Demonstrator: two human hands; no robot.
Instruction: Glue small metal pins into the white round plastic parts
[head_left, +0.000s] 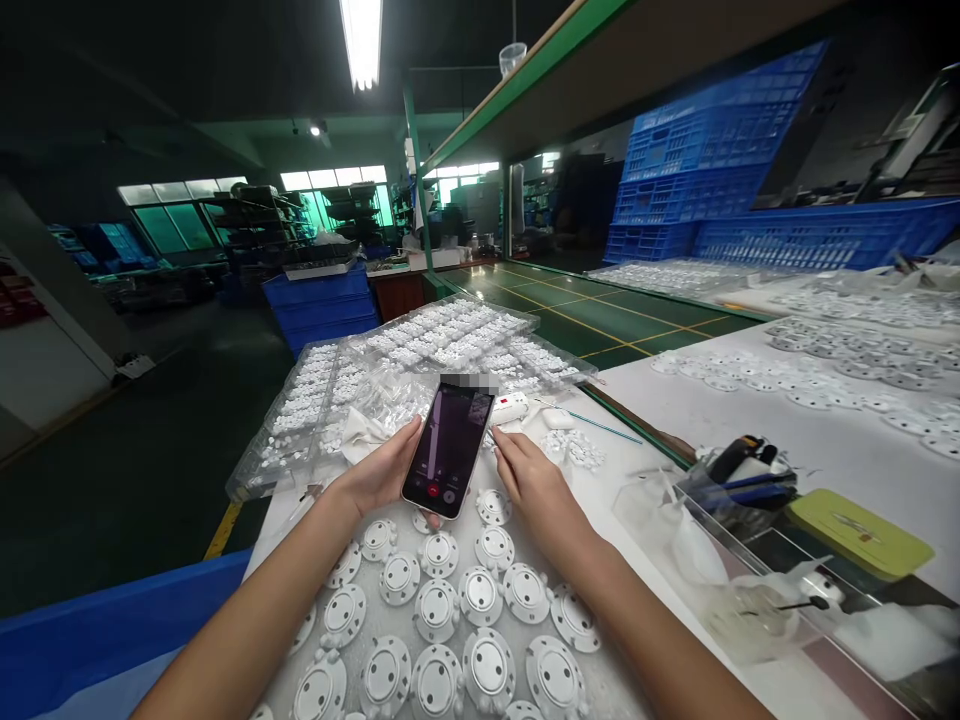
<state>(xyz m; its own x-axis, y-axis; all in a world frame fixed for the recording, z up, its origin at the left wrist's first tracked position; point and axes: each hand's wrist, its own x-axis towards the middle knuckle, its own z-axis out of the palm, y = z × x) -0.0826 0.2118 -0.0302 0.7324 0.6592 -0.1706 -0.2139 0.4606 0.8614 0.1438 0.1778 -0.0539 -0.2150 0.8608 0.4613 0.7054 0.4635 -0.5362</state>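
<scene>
A dark smartphone (448,449) with a lit screen and a red button near its bottom is held up over the white work table (660,520). My left hand (384,472) grips the phone's left edge, fingers curled behind it. My right hand (531,482) lies just right of the phone, fingers together and pointing toward its right edge; whether it touches the phone I cannot tell. Below both hands, several round white plastic parts with silver centres (457,620) lie in rows on the table.
Clear blister trays (420,370) filled with small white parts lie beyond the phone. A clear bin (750,560) holds pens and a yellow-green lid (859,532) at right. More white discs (825,370) cover the right bench. Blue crates (705,150) stack behind. A blue bin edge (112,620) sits at left.
</scene>
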